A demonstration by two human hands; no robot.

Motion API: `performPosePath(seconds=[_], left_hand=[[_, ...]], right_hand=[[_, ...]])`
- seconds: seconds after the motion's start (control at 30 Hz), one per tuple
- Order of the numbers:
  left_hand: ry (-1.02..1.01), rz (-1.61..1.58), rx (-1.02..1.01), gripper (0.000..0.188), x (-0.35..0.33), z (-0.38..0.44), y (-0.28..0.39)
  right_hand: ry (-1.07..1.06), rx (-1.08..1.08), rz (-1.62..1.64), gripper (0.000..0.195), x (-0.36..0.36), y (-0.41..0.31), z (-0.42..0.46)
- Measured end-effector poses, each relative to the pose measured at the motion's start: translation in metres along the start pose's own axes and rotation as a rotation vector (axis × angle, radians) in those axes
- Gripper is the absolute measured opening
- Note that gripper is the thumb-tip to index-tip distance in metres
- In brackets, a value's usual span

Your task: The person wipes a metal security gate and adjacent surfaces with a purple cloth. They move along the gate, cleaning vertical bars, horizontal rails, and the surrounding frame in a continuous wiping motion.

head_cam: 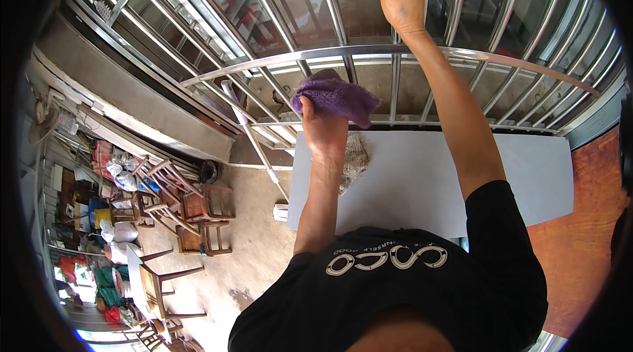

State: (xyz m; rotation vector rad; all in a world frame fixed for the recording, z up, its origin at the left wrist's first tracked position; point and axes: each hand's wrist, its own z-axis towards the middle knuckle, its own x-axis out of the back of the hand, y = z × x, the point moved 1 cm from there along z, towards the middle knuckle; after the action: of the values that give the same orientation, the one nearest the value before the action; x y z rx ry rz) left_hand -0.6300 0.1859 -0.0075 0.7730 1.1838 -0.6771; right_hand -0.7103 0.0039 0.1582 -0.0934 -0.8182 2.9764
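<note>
My left hand (pixel 324 129) holds a purple cloth (pixel 339 97), with the thumb on its near edge, against the lower part of the stainless steel window bars (pixel 329 1). Higher up and to the right, my right hand (pixel 403 3) is wrapped around one upright bar. A curved steel crossbar (pixel 376 50) runs between the two hands' heights. Beyond the bars is window glass. A greyish-brown rag (pixel 355 159) lies on the grey tabletop (pixel 420 174), partly hidden by my left forearm.
A long-handled mop or squeegee (pixel 254 144) leans on the bars at the left. Wooden chairs (pixel 198 208), bags (pixel 121 233) and an upturned table (pixel 143 283) crowd the floor further left. A reddish-brown wooden surface (pixel 578 253) adjoins the tabletop at right.
</note>
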Motion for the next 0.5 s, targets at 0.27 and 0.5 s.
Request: performPosePath(seconds=[0.27,0.5], left_hand=[[-0.091,-0.068,-0.064,0.049,-0.032,0.074,0.004],[-0.031,0.151,-0.123,0.045,-0.029,0.068,-0.012]], right_hand=[[-0.025,0.043,-0.006,0.037,0.003,-0.007,-0.002],[0.010,0.049,-0.101,0.034,-0.005,0.005,0.004]])
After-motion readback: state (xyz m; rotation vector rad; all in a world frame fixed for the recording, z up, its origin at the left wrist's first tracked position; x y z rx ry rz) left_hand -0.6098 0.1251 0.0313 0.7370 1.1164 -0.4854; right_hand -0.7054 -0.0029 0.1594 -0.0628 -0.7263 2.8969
